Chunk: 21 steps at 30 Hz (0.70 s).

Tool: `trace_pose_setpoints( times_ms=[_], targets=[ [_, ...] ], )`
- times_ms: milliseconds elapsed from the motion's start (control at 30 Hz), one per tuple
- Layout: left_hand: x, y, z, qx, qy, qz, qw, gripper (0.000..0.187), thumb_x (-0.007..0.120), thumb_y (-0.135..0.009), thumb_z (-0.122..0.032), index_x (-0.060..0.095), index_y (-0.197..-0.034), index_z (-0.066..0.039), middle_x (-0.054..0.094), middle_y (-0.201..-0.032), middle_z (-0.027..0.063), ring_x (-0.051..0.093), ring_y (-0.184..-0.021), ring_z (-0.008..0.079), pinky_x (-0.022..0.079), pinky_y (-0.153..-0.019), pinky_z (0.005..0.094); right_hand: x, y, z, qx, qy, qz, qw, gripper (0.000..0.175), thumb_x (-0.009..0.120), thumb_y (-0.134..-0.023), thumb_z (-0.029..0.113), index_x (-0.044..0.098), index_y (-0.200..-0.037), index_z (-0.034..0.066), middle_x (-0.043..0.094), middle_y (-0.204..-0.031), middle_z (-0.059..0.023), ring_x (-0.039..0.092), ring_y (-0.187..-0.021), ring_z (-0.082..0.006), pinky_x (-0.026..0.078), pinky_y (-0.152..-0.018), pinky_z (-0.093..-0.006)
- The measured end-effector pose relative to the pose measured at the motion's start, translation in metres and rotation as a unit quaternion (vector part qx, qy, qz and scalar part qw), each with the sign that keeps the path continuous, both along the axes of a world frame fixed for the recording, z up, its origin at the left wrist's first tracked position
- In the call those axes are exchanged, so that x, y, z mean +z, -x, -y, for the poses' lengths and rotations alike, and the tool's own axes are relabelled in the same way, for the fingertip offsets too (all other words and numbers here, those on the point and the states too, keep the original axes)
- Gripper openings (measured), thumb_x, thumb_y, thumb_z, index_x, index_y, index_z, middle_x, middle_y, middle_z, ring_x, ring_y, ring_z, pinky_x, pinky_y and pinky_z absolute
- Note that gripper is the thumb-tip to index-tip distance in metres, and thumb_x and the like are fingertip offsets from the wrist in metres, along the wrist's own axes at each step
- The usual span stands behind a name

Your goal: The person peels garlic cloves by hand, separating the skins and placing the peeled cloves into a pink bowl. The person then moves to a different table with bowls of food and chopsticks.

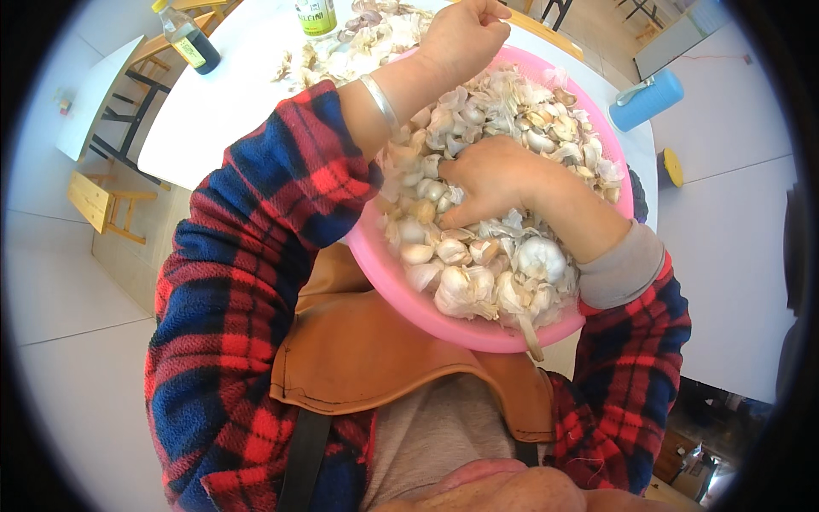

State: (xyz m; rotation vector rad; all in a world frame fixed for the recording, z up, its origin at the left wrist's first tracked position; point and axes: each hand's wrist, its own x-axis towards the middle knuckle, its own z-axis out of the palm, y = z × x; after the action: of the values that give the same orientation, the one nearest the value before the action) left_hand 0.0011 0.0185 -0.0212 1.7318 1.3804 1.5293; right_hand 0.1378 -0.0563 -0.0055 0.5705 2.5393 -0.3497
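A pink plastic mesh basket [409, 301] full of garlic stands before me. My left hand [470, 29], with a silver bangle at the wrist, is raised over the basket's far rim, its fingers curled; whether anything is between them cannot be told. My right hand [496, 182] reaches in from the right and rests on the garlic with thumb and fingers apart, the fingertips partly hidden among loose cloves [432, 189]. Nearer to me lie whole garlic bulbs [455, 291], one of them whiter [540, 259], with papery skins around them.
Garlic skins [345, 61] are heaped on the white table [185, 121] beyond the basket. A dark sauce bottle [195, 48] and a green-labelled bottle [315, 16] stand at the far left. To the right are a blue flask [649, 99] and a yellow-and-black round object [670, 168]. A wooden stool [93, 201] is at left.
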Motion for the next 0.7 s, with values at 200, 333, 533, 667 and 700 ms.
trace_pose_setpoints(
  times_ms=[200,333,533,667,700],
  targets=[
    [-0.001,-0.001,0.004,-0.005,0.044,-0.033,0.998,0.036,0.063,-0.093,-0.026,0.067,-0.122,-0.005,0.070,-0.108,0.0085,0.066,-0.095,0.0185,0.053,-0.087,0.0318,-0.003,-0.009,0.003,-0.016,0.029,-0.006,0.999,0.076,0.069,-0.076,0.062,0.063,-0.128,0.0064,0.071,-0.098,-0.0207,0.068,-0.096,-0.0392,0.052,-0.085,-0.0494],
    [0.001,0.000,0.007,-0.008,0.038,-0.041,0.998,0.033,0.064,-0.093,-0.025,0.068,-0.120,-0.006,0.070,-0.107,0.0084,0.066,-0.094,0.0184,0.053,-0.087,0.0322,-0.010,-0.004,0.003,-0.003,0.032,0.014,0.999,0.073,0.068,-0.077,0.062,0.063,-0.127,0.0086,0.070,-0.100,-0.0197,0.067,-0.097,-0.0396,0.051,-0.086,-0.0494],
    [0.003,-0.005,0.008,-0.027,0.024,-0.026,0.999,0.031,0.064,-0.093,-0.024,0.069,-0.117,-0.006,0.072,-0.104,0.0095,0.067,-0.094,0.0206,0.054,-0.087,0.0337,-0.016,0.003,-0.009,0.023,0.049,-0.004,0.999,0.065,0.066,-0.077,0.061,0.070,-0.112,0.0057,0.069,-0.095,-0.0189,0.066,-0.095,-0.0390,0.051,-0.084,-0.0501],
    [-0.001,-0.006,0.005,-0.018,-0.003,-0.060,0.998,0.029,0.064,-0.093,-0.022,0.069,-0.116,-0.005,0.072,-0.103,0.0105,0.068,-0.095,0.0222,0.054,-0.088,0.0346,-0.019,0.008,-0.015,-0.014,0.093,0.009,0.996,0.061,0.065,-0.076,0.057,0.071,-0.106,0.0038,0.069,-0.098,-0.0220,0.066,-0.096,-0.0396,0.051,-0.085,-0.0497],
    [-0.003,-0.005,0.004,-0.016,-0.016,-0.068,0.997,0.029,0.064,-0.093,-0.022,0.069,-0.116,-0.005,0.072,-0.103,0.0106,0.068,-0.095,0.0223,0.054,-0.088,0.0347,-0.020,0.008,-0.015,-0.020,0.106,0.017,0.994,0.060,0.066,-0.075,0.055,0.071,-0.107,0.0032,0.069,-0.099,-0.0224,0.066,-0.097,-0.0400,0.051,-0.086,-0.0494]
  ],
)
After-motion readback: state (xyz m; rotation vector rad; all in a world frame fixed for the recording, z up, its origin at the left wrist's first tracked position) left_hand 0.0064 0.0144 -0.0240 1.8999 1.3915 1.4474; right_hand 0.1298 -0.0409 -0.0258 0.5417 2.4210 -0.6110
